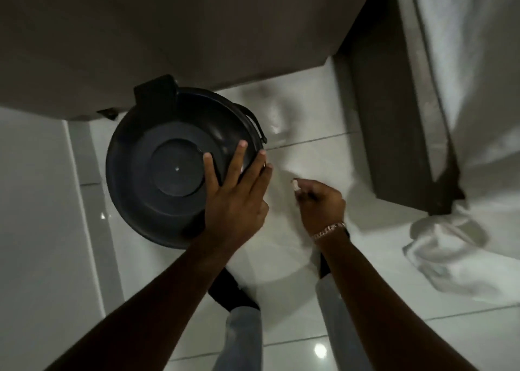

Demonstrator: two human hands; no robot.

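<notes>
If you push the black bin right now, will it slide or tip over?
It would probably slide: the tiled floor looks glossy, with light glints. The black bin looks like thin plastic, so likely light. It seems wide, so tipping looks unlikely, though its height is hidden from above.

There is one round black bin (140, 173), and two hands are in view: one left hand (233, 201) and one right hand (320, 201). The right hand pinches one small white scrap (295, 185), and its wrist carries one chain bracelet (329, 229). Lower down there are two dark shoes, a left shoe (233, 292) and a right shoe (324, 263), with two pale trouser legs (243, 339) (one above each shoe), plus one crumpled white cloth (450, 244); the floor tiles (281, 269) are several, cut off by the edges, so their number cannot be told.
</notes>
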